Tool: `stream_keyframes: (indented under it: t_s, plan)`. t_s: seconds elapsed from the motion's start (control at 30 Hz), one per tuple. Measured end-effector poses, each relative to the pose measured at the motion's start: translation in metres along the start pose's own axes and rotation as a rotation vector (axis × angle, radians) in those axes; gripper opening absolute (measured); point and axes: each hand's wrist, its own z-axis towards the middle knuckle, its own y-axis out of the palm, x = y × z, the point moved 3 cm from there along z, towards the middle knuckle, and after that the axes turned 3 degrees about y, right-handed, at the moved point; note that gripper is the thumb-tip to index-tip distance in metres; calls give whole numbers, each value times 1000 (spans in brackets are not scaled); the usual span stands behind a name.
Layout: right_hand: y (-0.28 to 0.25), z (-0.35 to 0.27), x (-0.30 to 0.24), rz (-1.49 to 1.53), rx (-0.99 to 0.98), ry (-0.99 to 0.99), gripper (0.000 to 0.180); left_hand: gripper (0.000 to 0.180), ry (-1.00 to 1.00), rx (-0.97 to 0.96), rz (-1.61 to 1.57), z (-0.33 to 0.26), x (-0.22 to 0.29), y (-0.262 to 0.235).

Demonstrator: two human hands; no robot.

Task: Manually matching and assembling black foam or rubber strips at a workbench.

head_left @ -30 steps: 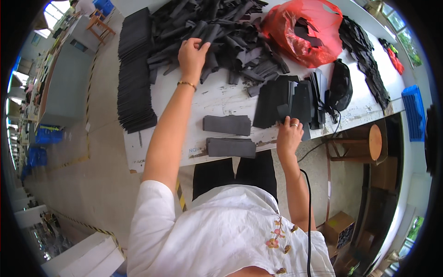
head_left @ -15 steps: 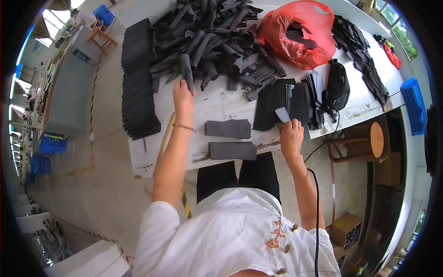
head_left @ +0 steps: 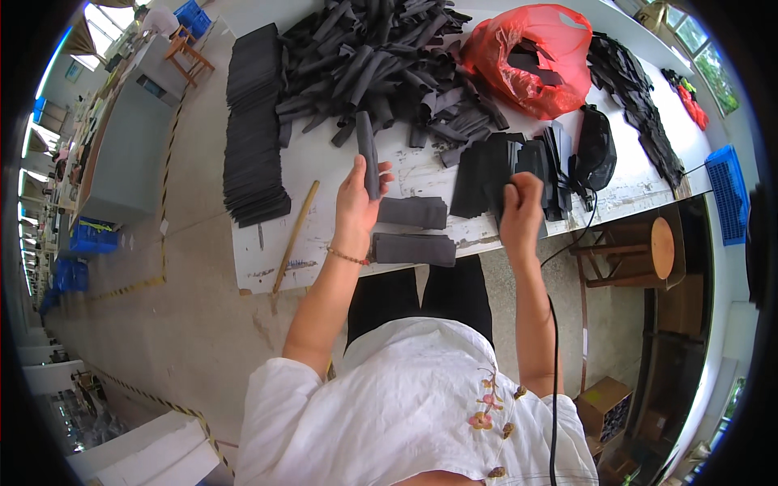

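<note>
One strip [head_left: 366,150], clamped in the left hand [head_left: 356,204], could snag the heap [head_left: 377,69] beyond if tilted; whether the right hand [head_left: 523,212] grips is unclear.

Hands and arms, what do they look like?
The left hand and right hand are gloveless; the sleeves are short and white. A thin, brownish beaded bracelet circles the left wrist. A black cable crosses the right sleeve.
</note>
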Motion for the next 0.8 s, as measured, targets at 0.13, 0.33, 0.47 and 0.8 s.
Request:
stream_keyframes:
  t_s: [0.13,0.33,0.47,0.8]
  plan:
    - [21,-39,-31,43,-445,64,38,40,-46,-33,-141,-15,-2,18]
    - [33,-61,-44,1,-583,-87,33,31,-142,-72,-239,-23,-11,20]
    - [30,-63,-51,-82,-519,-163,43,27,-88,-112,-191,-21,-18,16]
    - [18,-42,-72,-241,-431,-357,35,23,-105,-51,-108,-35,-10,31]
